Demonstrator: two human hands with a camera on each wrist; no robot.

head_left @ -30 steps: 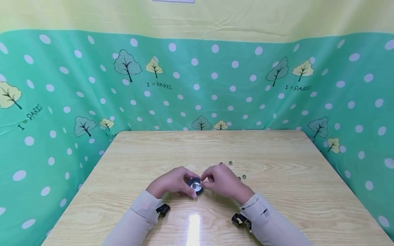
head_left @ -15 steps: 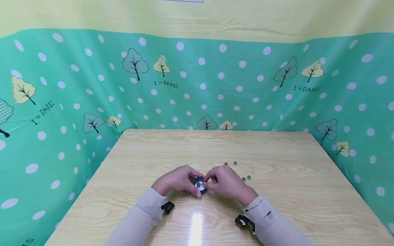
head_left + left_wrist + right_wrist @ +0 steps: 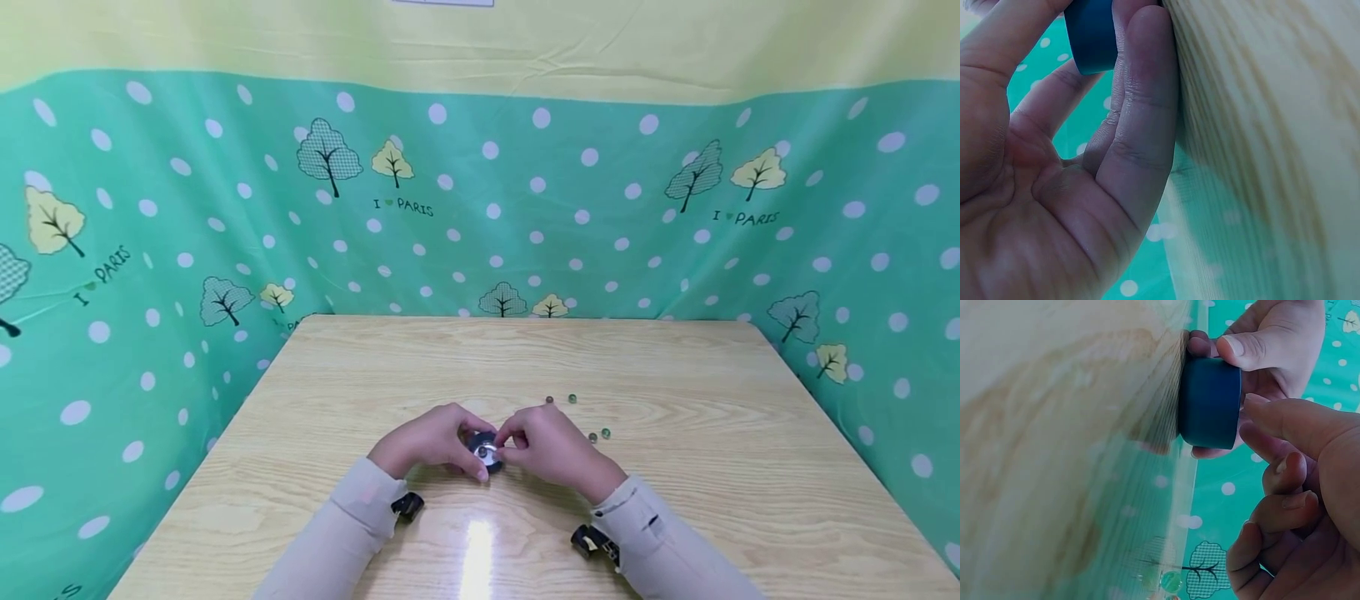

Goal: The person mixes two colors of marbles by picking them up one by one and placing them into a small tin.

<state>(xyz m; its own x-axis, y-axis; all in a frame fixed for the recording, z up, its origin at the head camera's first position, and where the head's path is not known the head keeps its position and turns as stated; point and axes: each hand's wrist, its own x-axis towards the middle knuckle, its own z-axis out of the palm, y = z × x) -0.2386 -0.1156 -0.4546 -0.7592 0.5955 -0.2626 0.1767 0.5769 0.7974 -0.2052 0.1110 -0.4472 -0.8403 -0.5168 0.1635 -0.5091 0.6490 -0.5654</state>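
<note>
A small round dark blue cup with a bright silvery inside stands on the table, its opening facing up. Inside it shows a small dark round thing, probably a marble. My left hand grips the cup from the left, thumb at the near side and fingers round the far side. In the right wrist view the blue wall of the cup shows between the left thumb and fingers. My right hand has thumb and index fingertips right at the cup's right rim, other fingers curled; I cannot tell whether they pinch anything.
Several small glass marbles lie on the wooden table behind and right of my right hand, among them a green marble and another green marble. A green dotted curtain hangs round the table's back and sides.
The head view has shifted slightly, so everything sits a little further right. The right thumb and index fingertips have come closer together at the cup's rim. The left hand keeps its grip.
</note>
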